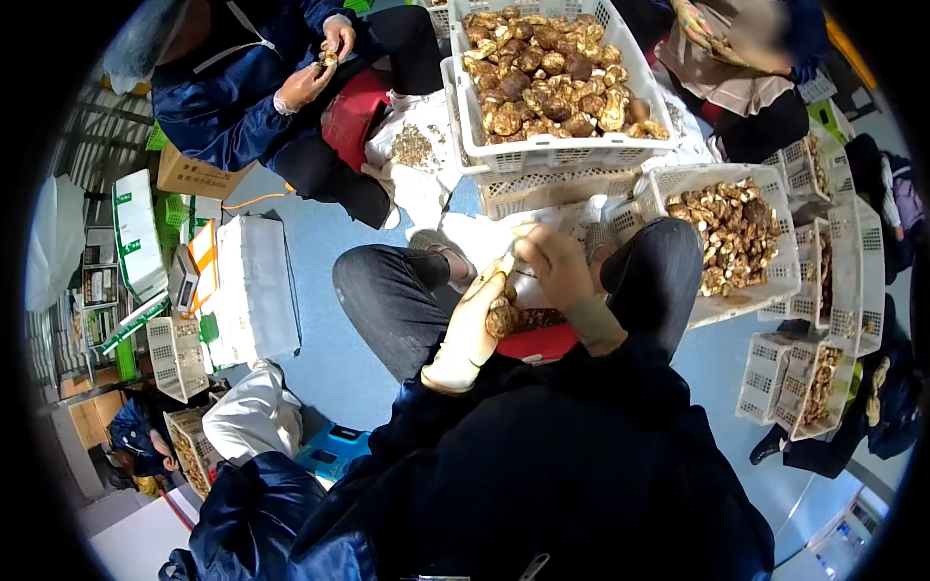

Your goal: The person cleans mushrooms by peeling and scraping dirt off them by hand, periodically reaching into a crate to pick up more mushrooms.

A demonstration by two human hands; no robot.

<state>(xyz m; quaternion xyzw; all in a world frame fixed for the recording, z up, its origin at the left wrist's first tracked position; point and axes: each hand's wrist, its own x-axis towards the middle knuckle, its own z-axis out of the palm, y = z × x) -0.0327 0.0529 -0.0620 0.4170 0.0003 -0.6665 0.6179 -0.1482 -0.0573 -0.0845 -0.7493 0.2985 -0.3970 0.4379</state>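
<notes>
My left hand (472,329), in a pale glove, is closed around a brown mushroom (503,318) above my lap. The mushroom's brown cap points down towards me, and my fingers cover much of the rest. Just to the right and a little farther out, my right hand (554,263), also gloved, is curled with its fingertips near the tips of my left fingers. It is somewhat blurred, and what its fingers hold is hidden. In front of my knees stands a white plastic crate (572,155) full of brown and cream mushrooms (552,77).
Right of my knee, a second white crate (717,308) holds smaller mushrooms (727,232). More crates (814,382) stand farther right. A co-worker's hands (308,85) hold a mushroom at upper left; another person sits at upper right. White foam boxes (254,290) stand left on the blue floor (339,320).
</notes>
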